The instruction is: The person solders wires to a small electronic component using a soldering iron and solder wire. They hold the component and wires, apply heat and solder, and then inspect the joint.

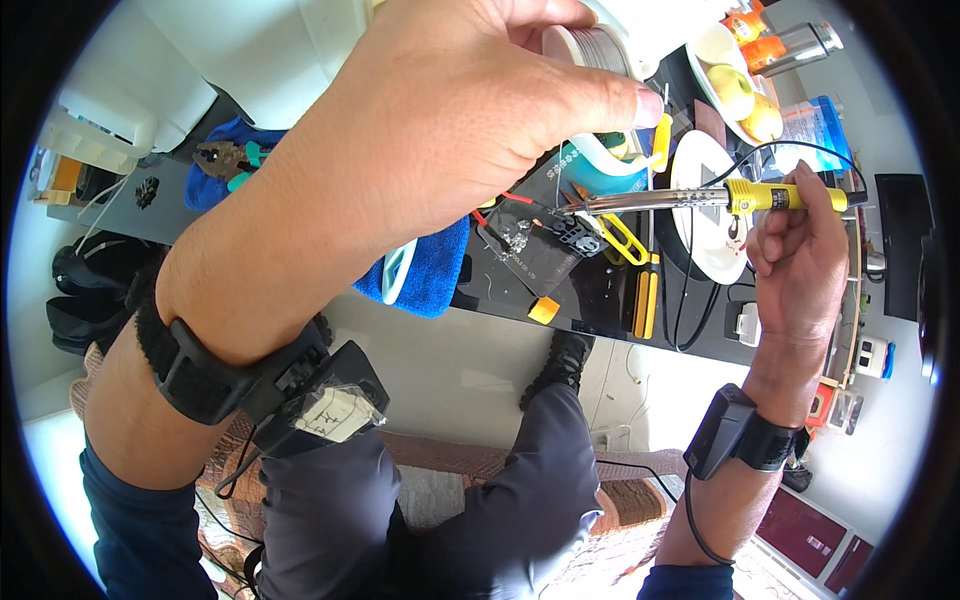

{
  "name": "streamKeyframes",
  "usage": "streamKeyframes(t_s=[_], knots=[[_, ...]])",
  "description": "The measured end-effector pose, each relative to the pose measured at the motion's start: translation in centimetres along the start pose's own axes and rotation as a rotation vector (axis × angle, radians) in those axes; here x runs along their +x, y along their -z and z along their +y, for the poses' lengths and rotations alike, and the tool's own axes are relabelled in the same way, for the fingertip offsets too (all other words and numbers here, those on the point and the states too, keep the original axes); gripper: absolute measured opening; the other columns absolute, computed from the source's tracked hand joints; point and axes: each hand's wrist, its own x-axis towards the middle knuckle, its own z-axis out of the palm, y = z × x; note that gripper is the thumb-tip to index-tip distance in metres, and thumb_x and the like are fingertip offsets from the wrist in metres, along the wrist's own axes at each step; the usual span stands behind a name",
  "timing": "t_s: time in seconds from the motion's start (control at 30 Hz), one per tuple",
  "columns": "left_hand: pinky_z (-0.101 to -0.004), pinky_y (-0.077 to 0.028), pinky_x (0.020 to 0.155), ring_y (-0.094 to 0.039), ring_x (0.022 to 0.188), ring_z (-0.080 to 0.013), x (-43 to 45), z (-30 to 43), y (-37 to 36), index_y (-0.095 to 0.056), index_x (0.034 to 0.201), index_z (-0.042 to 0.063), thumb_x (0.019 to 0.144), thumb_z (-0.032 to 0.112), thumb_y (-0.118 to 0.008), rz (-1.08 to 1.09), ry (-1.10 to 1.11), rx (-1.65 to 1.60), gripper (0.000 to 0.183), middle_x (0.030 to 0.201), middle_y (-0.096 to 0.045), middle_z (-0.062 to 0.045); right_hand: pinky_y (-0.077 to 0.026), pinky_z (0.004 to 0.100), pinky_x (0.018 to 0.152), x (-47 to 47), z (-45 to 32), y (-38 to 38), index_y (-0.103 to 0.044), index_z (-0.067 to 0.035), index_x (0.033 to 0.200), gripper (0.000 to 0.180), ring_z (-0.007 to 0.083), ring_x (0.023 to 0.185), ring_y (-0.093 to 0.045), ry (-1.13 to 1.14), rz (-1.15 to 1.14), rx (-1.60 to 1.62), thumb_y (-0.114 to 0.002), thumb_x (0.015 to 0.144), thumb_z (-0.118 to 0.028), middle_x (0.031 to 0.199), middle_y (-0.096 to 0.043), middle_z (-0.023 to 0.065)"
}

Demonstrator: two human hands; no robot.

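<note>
My left hand (480, 112) holds a spool of solder wire (600, 49) between thumb and fingers, high over the table. A thin strand hangs from it towards the tip of a soldering iron (697, 198). My right hand (802, 240) grips the iron's yellow handle, its metal barrel pointing left. Beneath the tip lie red-sleeved wires (480, 218) and a dark flat sheet with white print (551, 259), bearing small shiny bits. Whether the tip touches the wire joint I cannot tell.
A white plate (709, 240) stands under the iron. Nearby are a yellow-black screwdriver (646, 300), a yellow-handled tool (622, 238), a blue towel (439, 270), pliers (219, 159) on blue cloth, a plate of fruit (697, 67) and a black cable (684, 300). The table's front edge faces my legs.
</note>
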Motion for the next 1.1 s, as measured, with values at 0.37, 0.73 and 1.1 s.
streamKeyframes(t_s=[0.37,0.73,1.1], knots=[[-0.0224,-0.043,0.054,-0.054,0.063,-0.0034,-0.3,1.1,0.1,-0.065,0.121,-0.006,0.097,0.014,-0.074,-0.037,0.102,0.111,0.033,0.082,-0.067,-0.002,-0.033,0.0239,0.043,-0.1,0.1,0.2,-0.066,-0.006,0.085,0.026,0.0065,0.046,-0.049,0.014,0.007,0.0,-0.065,0.099,-0.028,0.06,-0.058,0.0021],[-0.0216,-0.05,0.064,-0.061,0.078,-0.0049,0.1,0.6,-0.7,-0.065,0.12,-0.007,0.098,0.01,-0.071,-0.057,-0.024,0.021,0.029,0.094,-0.071,-0.005,-0.032,0.0236,0.042,0.0,0.1,0.2,-0.065,-0.006,0.084,0.027,0.0065,0.044,-0.048,0.029,0.013,-0.016,-0.066,0.099,-0.028,0.06,-0.058,0.0016],[-0.0229,-0.052,0.071,-0.062,0.085,-0.0063,0.8,-1.3,1.5,-0.064,0.117,-0.01,0.097,0.009,-0.072,-0.262,-0.203,-0.099,0.028,0.099,-0.07,-0.006,-0.031,0.0213,0.047,0.0,0.2,-0.1,-0.063,0.0,0.121,0.031,0.0067,0.051,-0.044,0.08,0.141,-0.1,-0.064,0.098,-0.021,0.065,-0.053,0.001]])
